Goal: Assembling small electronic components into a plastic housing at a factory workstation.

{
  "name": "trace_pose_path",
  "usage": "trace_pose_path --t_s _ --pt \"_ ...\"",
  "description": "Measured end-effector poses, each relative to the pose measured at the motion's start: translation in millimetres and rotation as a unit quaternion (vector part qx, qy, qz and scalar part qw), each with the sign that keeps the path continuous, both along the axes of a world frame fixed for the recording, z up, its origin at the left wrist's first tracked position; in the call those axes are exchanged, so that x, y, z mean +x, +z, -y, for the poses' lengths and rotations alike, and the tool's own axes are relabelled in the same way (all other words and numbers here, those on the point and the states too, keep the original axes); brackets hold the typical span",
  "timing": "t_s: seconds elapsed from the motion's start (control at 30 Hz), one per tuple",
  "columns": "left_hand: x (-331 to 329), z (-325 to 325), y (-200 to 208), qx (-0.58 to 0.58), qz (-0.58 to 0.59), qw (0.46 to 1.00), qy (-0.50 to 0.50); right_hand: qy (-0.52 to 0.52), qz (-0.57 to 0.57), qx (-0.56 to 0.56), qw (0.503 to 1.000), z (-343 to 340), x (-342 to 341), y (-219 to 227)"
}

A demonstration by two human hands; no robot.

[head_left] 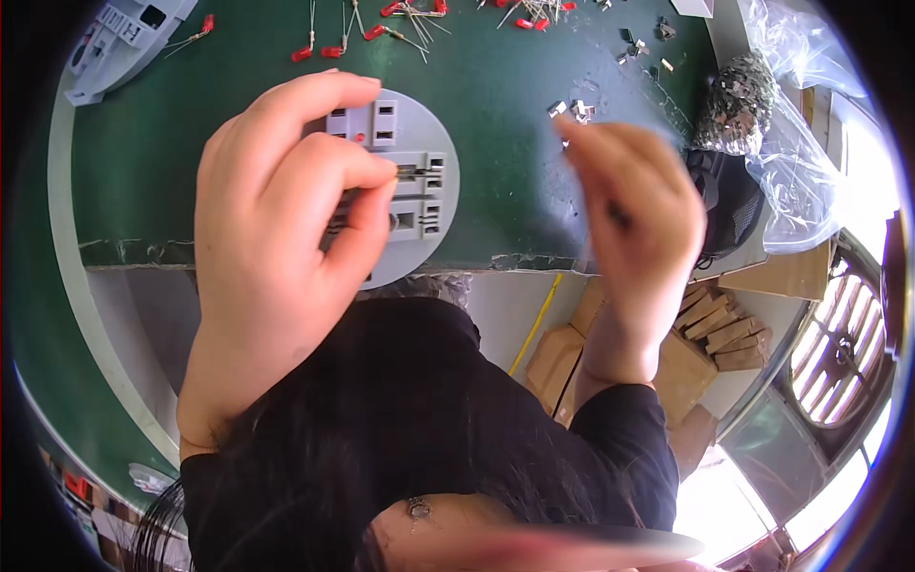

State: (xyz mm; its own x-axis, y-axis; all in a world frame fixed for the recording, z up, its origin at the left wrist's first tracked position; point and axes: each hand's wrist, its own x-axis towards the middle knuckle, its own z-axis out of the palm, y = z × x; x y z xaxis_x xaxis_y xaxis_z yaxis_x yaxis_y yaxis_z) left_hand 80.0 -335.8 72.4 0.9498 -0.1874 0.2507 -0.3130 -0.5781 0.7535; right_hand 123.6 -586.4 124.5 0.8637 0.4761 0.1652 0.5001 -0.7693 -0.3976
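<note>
A round grey plastic housing (pixel 431 124) with raised slotted sockets lies near the front edge of the green table. My left hand (pixel 286 181) reaches over its left side. Thumb and index finger are pinched at a middle slot, where a thin metal strip (pixel 410 172) shows; what the fingertips hold is hidden. To the right, my right hand (pixel 643 191) is closed in a pinch and slightly blurred. Its fingertips are beside a few small metal clips (pixel 582 112) on the table. Whether a clip is between these fingers cannot be made out.
Several red parts with wire leads (pixel 376 32) lie along the far side. More metal clips (pixel 637 46) are scattered at far right. A clear plastic bag of metal pieces (pixel 739 105) and a black pouch (pixel 729 200) sit at the right edge. Another grey shell (pixel 124 43) lies far left.
</note>
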Motion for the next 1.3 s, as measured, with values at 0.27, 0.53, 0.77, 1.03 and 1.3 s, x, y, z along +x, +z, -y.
trace_pose_path --t_s 0.27,0.53,0.77,1.03,1.3 --pt "-6.5 0.4 -0.9 -0.008 -0.007 1.000 0.028 -0.048 -0.099 0.103 0.989 -8.5 15.1 0.4" --pt "-7.3 6.3 2.6 -0.035 -0.029 0.998 0.042 0.006 -0.137 0.240 0.961 -37.4 -14.5 -15.7" --pt "-5.3 5.8 -0.3 -0.019 0.004 0.999 0.037 -0.004 -0.035 0.171 0.985 -44.1 -13.4 -24.3" --pt "-4.9 5.1 1.1 -0.023 -0.004 0.999 0.038 -0.061 -0.055 0.130 0.988 -48.1 -25.4 -22.3" --pt "-4.3 7.1 -1.0 -0.028 0.001 0.999 0.047 -0.063 -0.072 0.165 0.982 -52.3 -21.1 -27.6"
